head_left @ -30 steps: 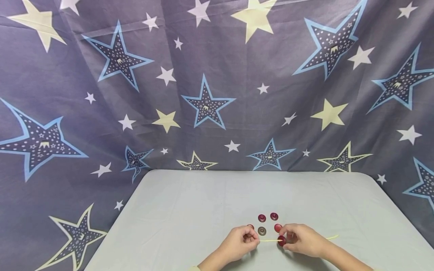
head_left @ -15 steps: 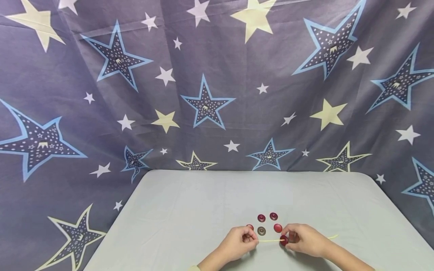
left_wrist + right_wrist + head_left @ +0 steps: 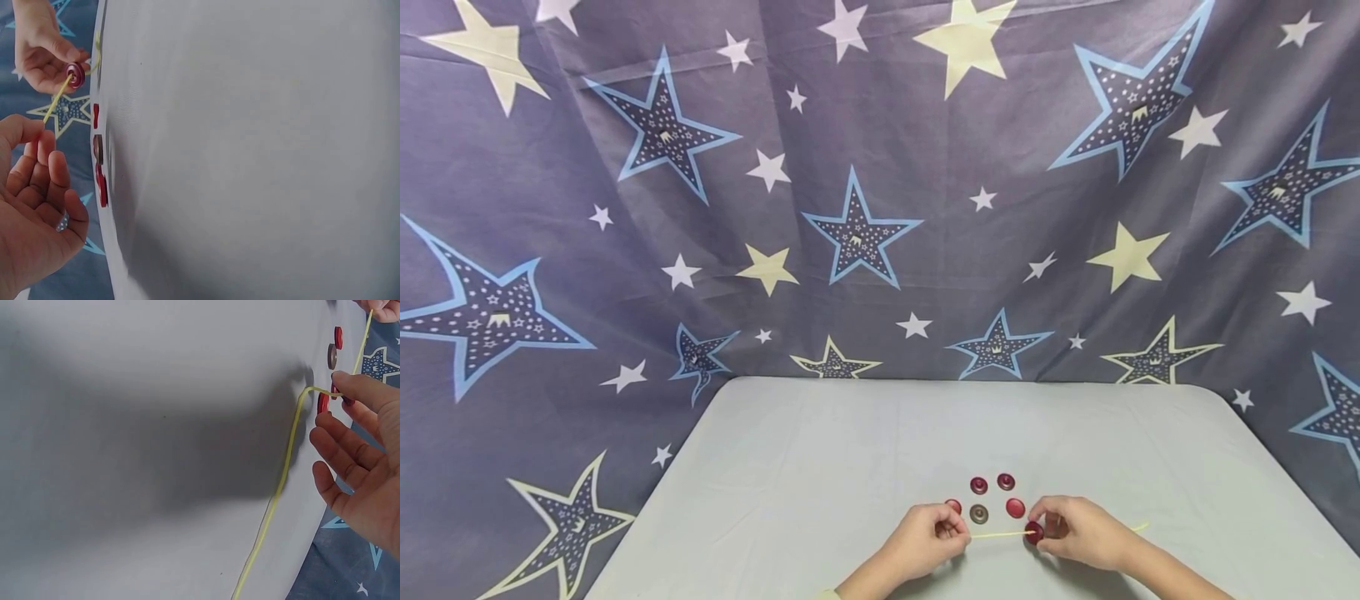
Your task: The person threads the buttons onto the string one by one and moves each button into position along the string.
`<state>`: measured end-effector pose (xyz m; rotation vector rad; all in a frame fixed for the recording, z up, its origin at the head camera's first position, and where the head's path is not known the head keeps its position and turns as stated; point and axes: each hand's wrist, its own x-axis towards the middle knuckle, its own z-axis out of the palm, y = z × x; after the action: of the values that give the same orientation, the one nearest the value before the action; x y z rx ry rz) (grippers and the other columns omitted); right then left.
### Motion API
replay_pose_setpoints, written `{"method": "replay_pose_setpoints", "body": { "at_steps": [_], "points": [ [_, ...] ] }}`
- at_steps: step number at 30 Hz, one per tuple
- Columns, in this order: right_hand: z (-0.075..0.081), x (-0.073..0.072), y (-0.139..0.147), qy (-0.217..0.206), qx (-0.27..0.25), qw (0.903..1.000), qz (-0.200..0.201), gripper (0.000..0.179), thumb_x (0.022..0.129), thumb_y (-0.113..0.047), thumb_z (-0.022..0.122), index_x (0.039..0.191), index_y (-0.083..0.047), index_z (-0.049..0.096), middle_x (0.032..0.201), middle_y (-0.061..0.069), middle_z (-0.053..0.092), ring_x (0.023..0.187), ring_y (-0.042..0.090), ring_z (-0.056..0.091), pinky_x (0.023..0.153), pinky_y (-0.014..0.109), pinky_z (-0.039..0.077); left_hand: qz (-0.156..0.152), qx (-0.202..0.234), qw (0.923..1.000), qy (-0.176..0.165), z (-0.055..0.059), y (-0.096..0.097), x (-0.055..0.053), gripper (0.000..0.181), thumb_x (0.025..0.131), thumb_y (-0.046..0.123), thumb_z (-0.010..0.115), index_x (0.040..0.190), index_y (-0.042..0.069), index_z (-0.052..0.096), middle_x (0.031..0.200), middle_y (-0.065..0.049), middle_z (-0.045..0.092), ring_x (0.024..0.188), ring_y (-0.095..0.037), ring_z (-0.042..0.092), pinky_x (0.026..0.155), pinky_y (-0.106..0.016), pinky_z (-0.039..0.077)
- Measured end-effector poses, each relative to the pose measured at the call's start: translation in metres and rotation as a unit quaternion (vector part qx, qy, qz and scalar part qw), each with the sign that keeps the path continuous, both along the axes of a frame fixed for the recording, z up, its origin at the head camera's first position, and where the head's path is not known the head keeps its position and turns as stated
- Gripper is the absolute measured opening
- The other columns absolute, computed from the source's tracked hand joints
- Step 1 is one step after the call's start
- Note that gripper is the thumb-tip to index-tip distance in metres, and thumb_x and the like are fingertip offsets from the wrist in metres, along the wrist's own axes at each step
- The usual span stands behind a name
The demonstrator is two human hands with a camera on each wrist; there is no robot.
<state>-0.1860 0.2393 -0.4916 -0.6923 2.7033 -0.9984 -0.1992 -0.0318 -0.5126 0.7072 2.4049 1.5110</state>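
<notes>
Yellow cord (image 3: 998, 535) runs thru dk-red button (image 3: 1036, 540), L hand (image 3: 922, 540) grip pinching cord, R hand (image 3: 1082, 533) grip pinching button.
</notes>
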Motion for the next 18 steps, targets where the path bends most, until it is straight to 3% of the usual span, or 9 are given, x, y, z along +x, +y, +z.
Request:
{"method": "replay_pose_setpoints", "body": {
  "at_steps": [18],
  "points": [
    [-0.006,0.0,0.014,0.002,-0.002,1.0,-0.005,0.025,0.076,-0.02,0.074,0.097,-0.012,0.062,0.074,-0.012,0.057,0.064,-0.004,0.045,0.055,0.02,0.039,0.0,0.004,0.9999,-0.013,-0.001,-0.002,0.001,0.005,0.079,0.012,0.068,0.076,0.008,0.066,0.064,0.012,0.055,0.055,0.004,0.046,0.049,-0.013,0.039]
  ]
}}
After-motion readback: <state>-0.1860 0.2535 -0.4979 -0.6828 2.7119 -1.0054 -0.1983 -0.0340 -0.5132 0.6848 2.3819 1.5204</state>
